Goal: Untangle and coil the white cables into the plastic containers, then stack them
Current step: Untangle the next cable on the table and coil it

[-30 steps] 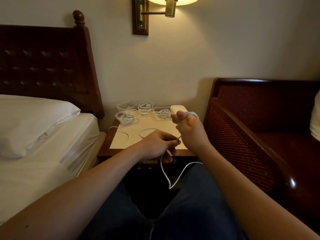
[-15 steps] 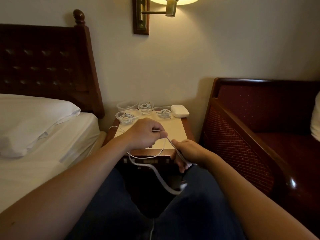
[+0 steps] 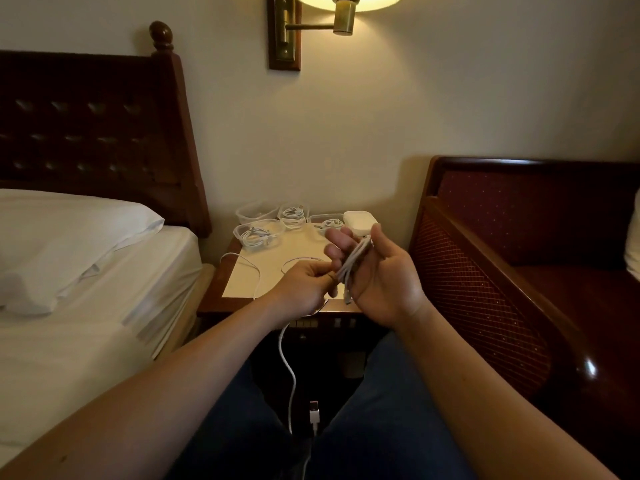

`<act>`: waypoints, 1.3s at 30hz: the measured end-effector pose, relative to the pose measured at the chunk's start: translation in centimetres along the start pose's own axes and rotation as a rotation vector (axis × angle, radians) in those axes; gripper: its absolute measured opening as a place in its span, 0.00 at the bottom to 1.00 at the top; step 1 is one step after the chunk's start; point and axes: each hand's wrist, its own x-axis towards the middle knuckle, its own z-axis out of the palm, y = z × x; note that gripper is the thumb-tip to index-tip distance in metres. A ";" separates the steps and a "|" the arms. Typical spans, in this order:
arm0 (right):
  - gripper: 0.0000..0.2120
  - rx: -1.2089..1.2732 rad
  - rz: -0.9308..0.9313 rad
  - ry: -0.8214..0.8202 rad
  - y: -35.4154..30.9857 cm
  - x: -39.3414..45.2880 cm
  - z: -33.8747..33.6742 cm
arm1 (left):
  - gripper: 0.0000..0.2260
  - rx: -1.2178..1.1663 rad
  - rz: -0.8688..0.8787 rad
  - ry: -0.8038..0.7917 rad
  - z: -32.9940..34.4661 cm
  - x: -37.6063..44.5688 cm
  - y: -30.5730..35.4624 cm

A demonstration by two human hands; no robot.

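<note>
My right hand is raised palm-up over the nightstand, with several turns of a white cable wound round its fingers. My left hand pinches the same cable just left of the coil. The loose end hangs down between my knees to a USB plug. Another white cable lies loose on the nightstand's left side. At the back stand several clear plastic containers: one with a coiled cable, another, a third, and one that looks empty.
A white box sits at the nightstand's back right. A bed with a white pillow is on the left, a dark red armchair on the right. A wall lamp shines above.
My right hand rose from the table's front edge and turned palm-up with the cable wound round its fingers. My left hand moved right, next to it. The cable's hanging end now shows its plug.
</note>
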 end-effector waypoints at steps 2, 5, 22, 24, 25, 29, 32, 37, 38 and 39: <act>0.25 -0.271 -0.122 0.087 0.0 0.5 -0.2 | 0.10 0.096 -0.021 -0.092 -0.1 -0.4 0.1; 0.18 -0.614 -0.292 0.233 0.1 1.0 -1.1 | 0.10 0.219 -0.080 -0.214 -0.3 -1.1 0.3; 0.28 -0.970 0.343 0.071 0.9 -0.8 -3.1 | 0.05 0.869 0.439 -0.026 -4.3 0.8 1.1; 0.28 -0.717 0.393 -0.002 1.0 -1.0 -2.8 | 0.05 0.781 0.469 0.044 -4.2 0.9 0.6; 0.28 -0.577 0.414 -0.047 0.9 -1.0 -2.6 | 0.05 0.704 0.450 0.061 -4.0 0.9 0.4; 0.27 -0.049 0.460 -0.322 0.7 -1.0 -2.7 | 0.16 0.282 0.317 0.057 -3.1 0.4 0.2; 0.26 0.178 0.421 -0.442 1.0 -0.9 -2.5 | 0.18 0.047 0.202 0.064 -2.2 0.0 -0.1; 0.26 0.073 0.083 -0.068 0.5 -0.4 0.0 | 0.14 -0.036 0.042 0.017 -0.9 -0.6 -1.3; 0.26 -0.019 -0.015 0.030 0.4 -0.2 0.2 | 0.13 0.028 0.037 -0.008 -0.8 -0.8 -1.6; 0.25 -0.109 -0.094 0.093 0.3 0.0 0.2 | 0.12 0.064 0.034 -0.044 -0.7 -1.0 -1.9</act>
